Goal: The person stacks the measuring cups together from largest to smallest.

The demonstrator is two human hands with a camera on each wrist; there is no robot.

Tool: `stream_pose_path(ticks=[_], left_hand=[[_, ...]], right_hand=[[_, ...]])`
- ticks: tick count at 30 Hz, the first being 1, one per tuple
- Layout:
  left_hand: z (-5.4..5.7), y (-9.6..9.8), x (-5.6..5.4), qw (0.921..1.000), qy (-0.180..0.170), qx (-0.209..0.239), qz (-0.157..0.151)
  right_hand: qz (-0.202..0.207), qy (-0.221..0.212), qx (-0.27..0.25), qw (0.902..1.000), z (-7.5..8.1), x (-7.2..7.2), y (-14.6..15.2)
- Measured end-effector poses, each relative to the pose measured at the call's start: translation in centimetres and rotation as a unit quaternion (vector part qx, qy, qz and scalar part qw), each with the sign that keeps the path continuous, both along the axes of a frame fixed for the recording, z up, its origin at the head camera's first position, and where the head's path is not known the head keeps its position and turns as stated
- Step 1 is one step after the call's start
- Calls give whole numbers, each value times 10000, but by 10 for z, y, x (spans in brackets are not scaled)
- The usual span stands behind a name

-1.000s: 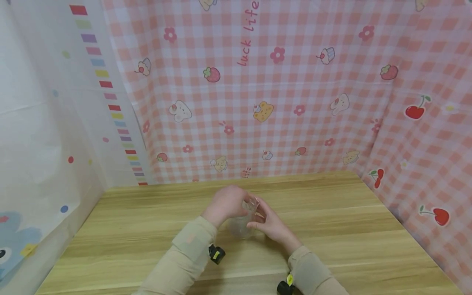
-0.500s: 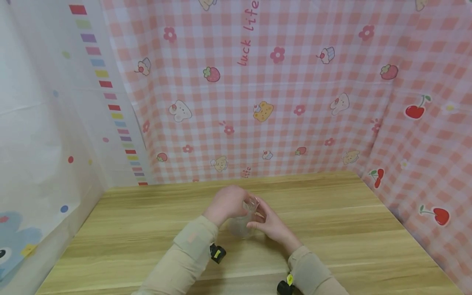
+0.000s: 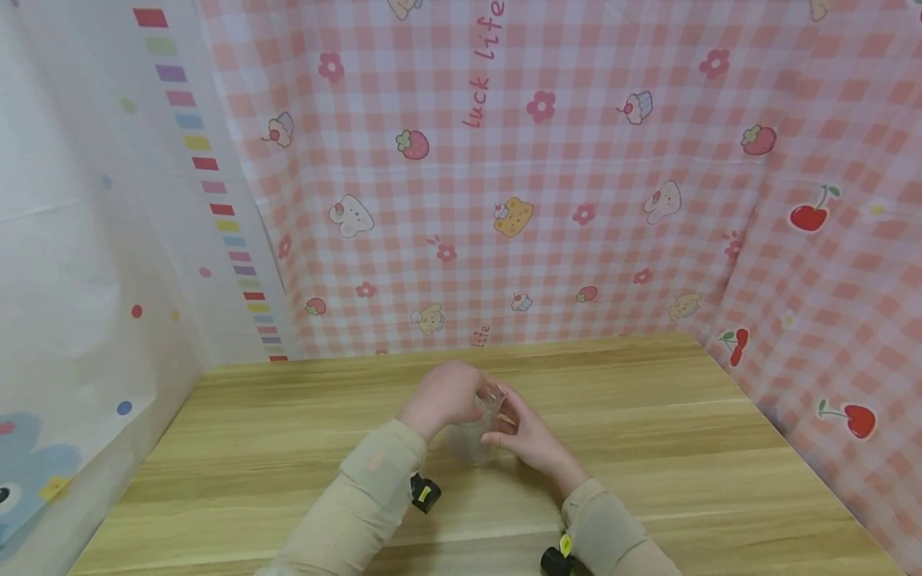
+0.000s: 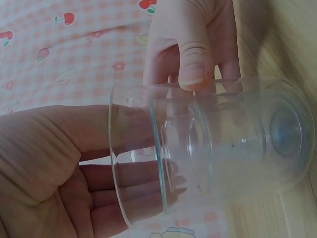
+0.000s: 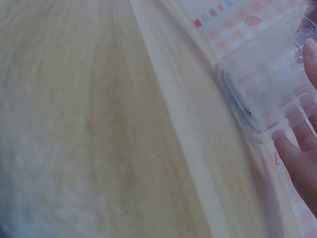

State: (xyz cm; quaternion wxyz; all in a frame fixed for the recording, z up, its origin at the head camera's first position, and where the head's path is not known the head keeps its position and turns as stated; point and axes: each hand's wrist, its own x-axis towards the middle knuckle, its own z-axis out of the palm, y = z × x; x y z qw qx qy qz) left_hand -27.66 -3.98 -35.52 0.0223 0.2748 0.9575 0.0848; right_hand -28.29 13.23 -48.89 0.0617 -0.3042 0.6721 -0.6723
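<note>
A clear see-through cup [image 3: 470, 445] stands at mid-table between both hands. In the left wrist view, a second clear piece with a bluish rim [image 4: 157, 148] sits nested within the cup's wall. My left hand [image 3: 448, 396] comes over the top from the left; its fingers pinch at the mouth end and show through the clear wall. From the right, my right hand [image 3: 531, 436] holds the side, its thumb [image 4: 194, 69] on the wall and the other fingers behind. The right wrist view has the base of the cup [image 5: 247, 94] close to the wood, right-hand fingers beside it.
The wood-grain table [image 3: 648, 448] reaches back to a pink checked cloth [image 3: 576, 264]. White cloth [image 3: 86, 264] hangs at the left, and cherry-print cloth [image 3: 835, 320] at the right. Small black cameras are strapped at the left wrist [image 3: 425, 494] and right wrist [image 3: 557, 562].
</note>
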Motion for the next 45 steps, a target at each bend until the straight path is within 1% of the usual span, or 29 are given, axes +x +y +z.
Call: stream_pose_path(ticks=[12,18,27,34,41,45], left_hand=[[0,1,-3,9999,-105,-75,18],[-1,1,-4,9999,-74,-122,-23],[-6,0,-6,9999,-40,-66,-70],[-6,1,-6,9999,-28,-143,-86],[-5,1,-3,9998,-171,-5,-38],[-7,0,-3,9998,-202,72,-33]], right_hand=[[8,31,81,10000,1,-1,0],[-10,39,132,9999,0,-2,0],[54,15,64,10000,0,-1,0],[32,-3,54,10000,-1,-1,0],[14,34,48,10000,0,0,0],[13,46,61,10000,0,1,0]])
